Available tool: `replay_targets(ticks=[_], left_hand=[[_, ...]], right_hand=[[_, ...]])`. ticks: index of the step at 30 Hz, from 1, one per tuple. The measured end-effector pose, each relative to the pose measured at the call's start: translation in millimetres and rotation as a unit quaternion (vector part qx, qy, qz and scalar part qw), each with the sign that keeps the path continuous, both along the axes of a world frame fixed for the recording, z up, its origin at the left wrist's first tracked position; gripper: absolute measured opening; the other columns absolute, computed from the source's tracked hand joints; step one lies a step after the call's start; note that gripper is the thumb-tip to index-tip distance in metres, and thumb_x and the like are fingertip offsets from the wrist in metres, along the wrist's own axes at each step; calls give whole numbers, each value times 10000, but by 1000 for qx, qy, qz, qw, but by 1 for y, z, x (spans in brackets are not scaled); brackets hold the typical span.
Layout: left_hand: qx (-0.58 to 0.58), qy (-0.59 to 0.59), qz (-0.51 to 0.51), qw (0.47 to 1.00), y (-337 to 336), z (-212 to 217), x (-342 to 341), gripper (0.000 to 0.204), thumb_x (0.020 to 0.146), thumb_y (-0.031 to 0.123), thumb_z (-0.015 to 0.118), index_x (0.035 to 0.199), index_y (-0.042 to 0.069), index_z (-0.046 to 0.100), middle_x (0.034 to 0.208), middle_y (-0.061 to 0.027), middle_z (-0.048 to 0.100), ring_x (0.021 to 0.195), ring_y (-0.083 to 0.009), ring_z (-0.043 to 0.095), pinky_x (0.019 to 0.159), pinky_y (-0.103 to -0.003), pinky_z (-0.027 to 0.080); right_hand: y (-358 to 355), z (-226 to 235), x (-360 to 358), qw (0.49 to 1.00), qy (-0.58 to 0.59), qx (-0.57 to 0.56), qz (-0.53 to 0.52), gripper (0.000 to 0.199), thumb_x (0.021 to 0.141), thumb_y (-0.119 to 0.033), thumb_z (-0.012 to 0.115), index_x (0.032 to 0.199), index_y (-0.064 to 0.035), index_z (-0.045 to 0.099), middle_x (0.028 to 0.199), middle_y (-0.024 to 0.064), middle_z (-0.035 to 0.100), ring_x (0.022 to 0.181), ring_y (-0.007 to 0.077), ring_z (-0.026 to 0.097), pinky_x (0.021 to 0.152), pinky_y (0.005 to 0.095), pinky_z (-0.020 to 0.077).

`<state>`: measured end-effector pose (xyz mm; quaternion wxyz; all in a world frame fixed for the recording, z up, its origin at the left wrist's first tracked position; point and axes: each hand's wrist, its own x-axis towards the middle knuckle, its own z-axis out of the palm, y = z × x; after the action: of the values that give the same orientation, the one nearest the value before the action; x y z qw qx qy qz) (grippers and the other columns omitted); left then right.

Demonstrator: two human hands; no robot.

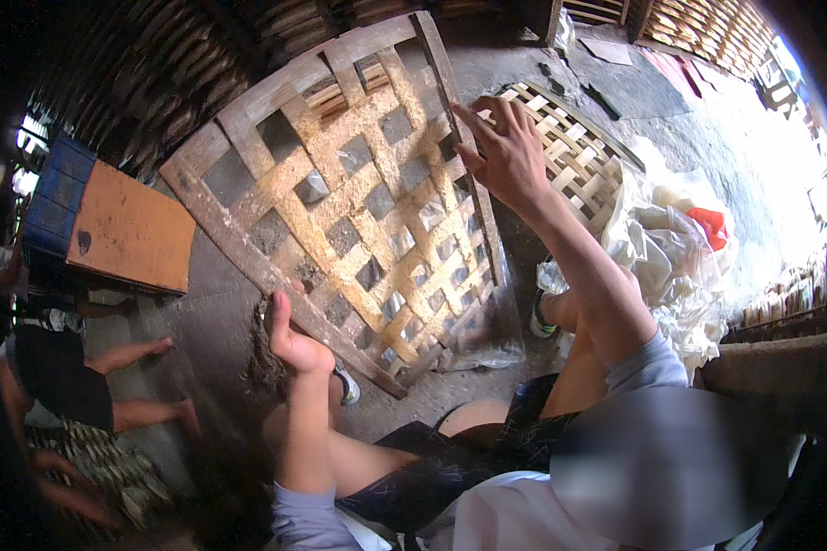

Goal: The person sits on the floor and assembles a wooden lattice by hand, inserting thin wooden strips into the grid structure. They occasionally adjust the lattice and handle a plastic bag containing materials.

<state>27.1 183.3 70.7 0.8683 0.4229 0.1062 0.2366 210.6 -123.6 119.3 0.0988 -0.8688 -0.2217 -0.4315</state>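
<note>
A large woven lattice panel (345, 230) in a wooden frame, its strips crusted with pale flaky residue, is tilted up in front of me. My left hand (301, 347) is at its lower left rail, palm up with the thumb raised; the other fingers are mostly hidden by the frame, and the hand seems closed around that edge. At the upper right rail, my right hand (513, 154) has its fingers spread, with fingertips against or very near the wood. Behind it, a second woven panel (570, 151) lies on the ground.
Crumpled clear plastic sheeting (657, 230) with a red piece lies to the right. An orange-brown box (130, 230) with a blue side stands at the left. Another person's legs (142, 413) extend over the floor below it. Woven slats (165, 83) line the far left wall.
</note>
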Motion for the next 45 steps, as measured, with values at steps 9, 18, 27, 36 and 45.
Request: replay_targets(ticks=[9, 18, 27, 36, 45], left_hand=[[40, -83, -4, 996, 6, -19, 1, 391, 999, 347, 608, 1172, -3, 629, 1188, -127, 628, 1164, -272, 578, 1047, -437, 440], [109, -133, -39, 984, 15, -40, 1, 530, 995, 416, 629, 1339, 15, 582, 1340, -116, 589, 1304, -303, 519, 1116, -491, 404], [76, -86, -8, 993, 5, -30, 2, 431, 1007, 405, 620, 1244, 45, 627, 1282, -101, 611, 1246, -293, 553, 1094, -466, 420], [-27, -24, 29, 999, -11, -4, -1, 648, 994, 473, 628, 1484, 70, 495, 1324, -71, 569, 1219, -269, 553, 1027, -442, 451], [-37, -21, 102, 994, -20, -14, 7, 725, 964, 548, 639, 1520, 116, 464, 1353, -42, 541, 1163, -271, 540, 928, -443, 427]], right_hand=[[6, -12, 24, 996, -90, 0, 20, 552, 871, -330, 817, 1401, -316, 663, 1223, 34, 578, 1100, 234, 558, 893, 385, 515], [26, -13, 35, 995, -83, 53, 8, 362, 883, -312, 803, 1240, -285, 755, 1107, -6, 591, 1030, 202, 582, 857, 361, 516], [37, -13, 41, 992, -87, 76, 51, 106, 862, -145, 789, 958, -114, 756, 961, 56, 616, 906, 253, 650, 759, 389, 538], [3, -30, 47, 956, 48, 265, 112, 201, 905, -90, 705, 1096, -89, 641, 1104, 168, 602, 998, 381, 633, 828, 484, 544], [-115, -49, 70, 938, 151, 297, -95, 302, 958, -217, 770, 1222, -94, 688, 909, 94, 809, 748, 275, 766, 693, 435, 602]])
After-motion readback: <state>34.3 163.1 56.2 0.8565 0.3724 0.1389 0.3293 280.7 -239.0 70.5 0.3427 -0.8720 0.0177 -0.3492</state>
